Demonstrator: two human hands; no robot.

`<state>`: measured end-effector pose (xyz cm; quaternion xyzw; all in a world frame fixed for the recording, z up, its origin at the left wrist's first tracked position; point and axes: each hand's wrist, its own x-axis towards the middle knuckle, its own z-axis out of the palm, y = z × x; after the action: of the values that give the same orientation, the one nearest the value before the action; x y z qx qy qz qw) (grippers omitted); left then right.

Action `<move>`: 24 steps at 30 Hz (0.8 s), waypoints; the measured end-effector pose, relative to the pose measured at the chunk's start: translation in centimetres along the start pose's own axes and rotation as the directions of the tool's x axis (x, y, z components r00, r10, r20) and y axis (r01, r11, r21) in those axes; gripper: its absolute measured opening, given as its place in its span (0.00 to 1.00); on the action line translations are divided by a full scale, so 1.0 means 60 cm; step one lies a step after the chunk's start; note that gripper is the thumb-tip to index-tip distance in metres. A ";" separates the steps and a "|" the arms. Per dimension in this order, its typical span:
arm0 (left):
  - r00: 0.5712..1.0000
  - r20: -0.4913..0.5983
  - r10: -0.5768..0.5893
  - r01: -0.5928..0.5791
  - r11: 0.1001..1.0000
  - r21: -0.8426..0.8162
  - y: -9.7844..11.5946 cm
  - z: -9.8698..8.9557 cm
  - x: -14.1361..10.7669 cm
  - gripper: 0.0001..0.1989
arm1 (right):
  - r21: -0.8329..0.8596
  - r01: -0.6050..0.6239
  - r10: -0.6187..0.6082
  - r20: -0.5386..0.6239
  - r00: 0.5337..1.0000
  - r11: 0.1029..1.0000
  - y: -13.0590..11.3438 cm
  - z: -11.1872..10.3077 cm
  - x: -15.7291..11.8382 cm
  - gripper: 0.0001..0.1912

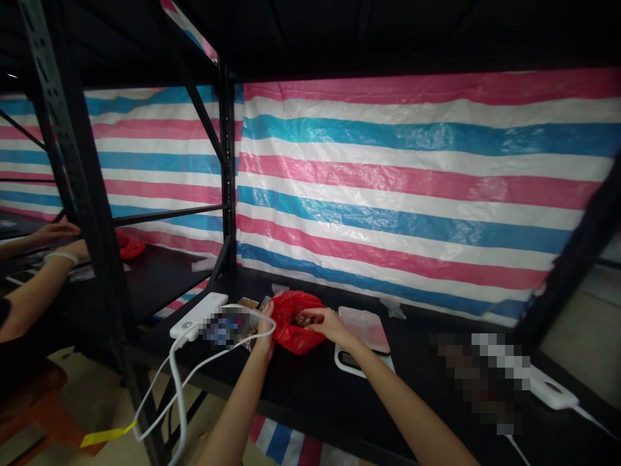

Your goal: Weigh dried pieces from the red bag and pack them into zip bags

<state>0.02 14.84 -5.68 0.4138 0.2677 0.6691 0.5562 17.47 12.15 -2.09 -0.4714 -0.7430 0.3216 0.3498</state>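
A red plastic bag (301,336) stands on the black shelf with its mouth turned up, and small brown pieces (301,318) show inside; their kind is too small to tell. My left hand (265,333) grips the bag's left edge, its fingers partly hidden behind a white cable. At the bag's mouth, the fingers of my right hand (324,323) are pinched together over the brown pieces. Just right of the bag lies a white digital scale (352,366) with a clear plastic bag (363,327) on its plate. Small clear packets (248,304) lie left of the bag.
A white power strip (206,309) with cables lies at left, beside a blurred-out item. Another white power strip (553,385) is at right. A black rack post (92,181) divides the bays. Beyond it, a co-worker's arms (43,285) reach near another red bag (130,246).
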 end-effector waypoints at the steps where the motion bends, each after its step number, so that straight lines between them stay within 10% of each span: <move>1: 0.999 -0.020 0.037 -0.035 0.998 0.058 0.001 -0.004 0.002 0.26 | 0.076 0.020 -0.019 -0.021 1.000 0.997 -0.001 -0.004 -0.005 0.22; 6: 0.964 -0.046 0.263 -0.233 0.911 0.340 0.050 -0.016 -0.003 0.21 | 0.251 0.113 -0.070 -0.174 0.982 0.961 -0.019 -0.052 -0.044 0.24; 10: 0.801 0.139 0.583 -0.523 0.567 0.636 0.118 0.040 -0.050 0.13 | 0.176 0.038 0.027 -0.353 0.935 0.984 -0.013 -0.126 -0.097 0.24; 16: 0.658 0.722 0.214 -0.749 0.293 0.595 0.073 0.214 -0.117 0.11 | 0.175 0.025 0.096 -0.651 0.753 0.984 0.066 -0.236 -0.172 0.25; 20: 0.747 0.650 0.140 -0.664 0.121 0.738 -0.033 0.290 -0.095 0.31 | 0.139 -0.031 0.127 -0.764 0.633 0.990 0.126 -0.265 -0.184 0.27; 24: 0.868 0.488 0.089 -0.483 -0.071 0.873 -0.075 0.341 -0.059 0.38 | 0.084 -0.071 0.109 -0.762 0.638 0.994 0.146 -0.252 -0.175 0.26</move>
<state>19.90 10.40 0.25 0.8166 0.4797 0.3202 -0.0244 37.34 7.72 -3.12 -0.5912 -0.4937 0.1263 0.6251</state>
